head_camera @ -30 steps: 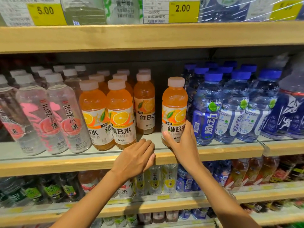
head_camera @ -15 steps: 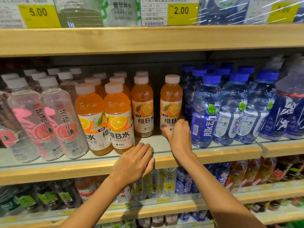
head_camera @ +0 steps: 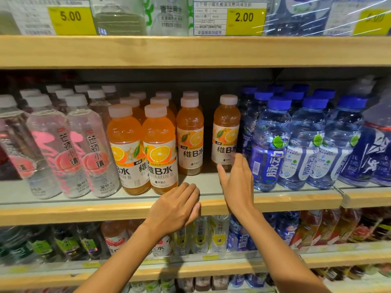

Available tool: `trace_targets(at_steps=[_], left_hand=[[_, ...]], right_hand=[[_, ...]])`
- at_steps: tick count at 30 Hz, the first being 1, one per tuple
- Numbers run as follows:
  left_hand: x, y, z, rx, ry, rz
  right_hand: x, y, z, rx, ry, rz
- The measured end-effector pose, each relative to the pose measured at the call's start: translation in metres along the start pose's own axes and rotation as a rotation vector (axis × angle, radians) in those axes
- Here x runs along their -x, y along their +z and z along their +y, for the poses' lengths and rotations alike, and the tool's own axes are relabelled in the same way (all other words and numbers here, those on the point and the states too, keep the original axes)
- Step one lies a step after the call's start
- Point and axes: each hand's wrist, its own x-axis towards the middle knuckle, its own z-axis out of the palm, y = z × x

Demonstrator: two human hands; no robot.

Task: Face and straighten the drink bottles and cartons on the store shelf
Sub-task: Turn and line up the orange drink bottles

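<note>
Orange bottle (head_camera: 226,132) at frame centre faces out but sits deep; right hand (head_camera: 237,187) spread, perhaps touching it; left hand (head_camera: 176,210) relaxed on shelf edge (head_camera: 84,212).

Only one view was supplied, taken from a camera worn on the head. The middle shelf (head_camera: 63,214) was faced squarely at close range and slightly downward, with the upper shelf (head_camera: 190,51) and lower shelf (head_camera: 338,261) caught near the frame's edges.
</note>
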Motion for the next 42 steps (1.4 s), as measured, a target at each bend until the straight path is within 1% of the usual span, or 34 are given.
trace_targets(at_steps=[2, 4, 8, 10, 12, 17, 20, 23, 26, 30, 32, 34, 36, 37, 38, 39, 40, 41, 42], left_hand=[[0.002, -0.001, 0.0, -0.022, 0.009, 0.005], [0.002, -0.001, 0.0, -0.032, 0.024, 0.004], [0.003, -0.001, 0.0, -0.048, 0.037, 0.013], [0.003, -0.001, 0.001, -0.053, 0.035, 0.022], [0.003, 0.0, 0.001, -0.055, 0.029, 0.023], [0.004, 0.001, 0.001, -0.064, 0.029, 0.019], [0.002, 0.0, 0.001, -0.072, 0.029, 0.004], [0.001, -0.003, 0.002, -0.073, 0.012, -0.02], [-0.002, -0.009, 0.004, -0.022, -0.036, -0.068], [-0.011, -0.023, 0.011, 0.105, -0.175, -0.15], [-0.016, -0.032, 0.015, 0.217, -0.334, -0.161], [-0.023, -0.041, 0.016, 0.379, -0.566, -0.124], [-0.037, -0.052, 0.014, 0.592, -0.813, 0.002], [-0.048, -0.059, 0.012, 0.742, -0.932, 0.084], [-0.061, -0.067, 0.009, 0.943, -1.028, 0.163], [-0.074, -0.076, 0.007, 1.161, -1.086, 0.232], [-0.085, -0.083, 0.006, 1.337, -1.107, 0.288], [-0.095, -0.09, 0.005, 1.443, -1.101, 0.321], [-0.103, -0.096, 0.007, 1.474, -1.085, 0.328]], right_hand=[[0.007, 0.0, -0.006, -0.179, -0.054, -0.069], [0.003, 0.006, -0.015, -0.285, -0.035, -0.181], [-0.014, 0.031, -0.031, -0.281, 0.055, -0.278], [-0.02, 0.04, -0.036, -0.345, 0.076, -0.299], [-0.024, 0.046, -0.04, -0.4, 0.067, -0.302], [-0.025, 0.052, -0.044, -0.473, 0.06, -0.236], [-0.028, 0.055, -0.041, -0.487, 0.054, -0.289], [-0.024, 0.049, -0.039, -0.543, -0.004, -0.318], [-0.02, 0.036, -0.037, -0.604, -0.045, -0.264], [-0.02, 0.011, -0.036, -0.605, -0.003, -0.213], [-0.018, -0.005, -0.032, -0.622, -0.042, -0.189], [-0.011, -0.021, -0.029, -0.668, -0.084, -0.194], [-0.001, -0.034, -0.027, -0.711, -0.107, -0.234], [0.004, -0.039, -0.026, -0.72, -0.113, -0.26], [0.01, -0.043, -0.026, -0.723, -0.118, -0.287], [0.016, -0.046, -0.025, -0.722, -0.119, -0.312], [0.022, -0.048, -0.025, -0.715, -0.116, -0.333], [0.028, -0.049, -0.025, -0.71, -0.108, -0.351], [0.035, -0.049, -0.026, -0.709, -0.1, -0.367]])
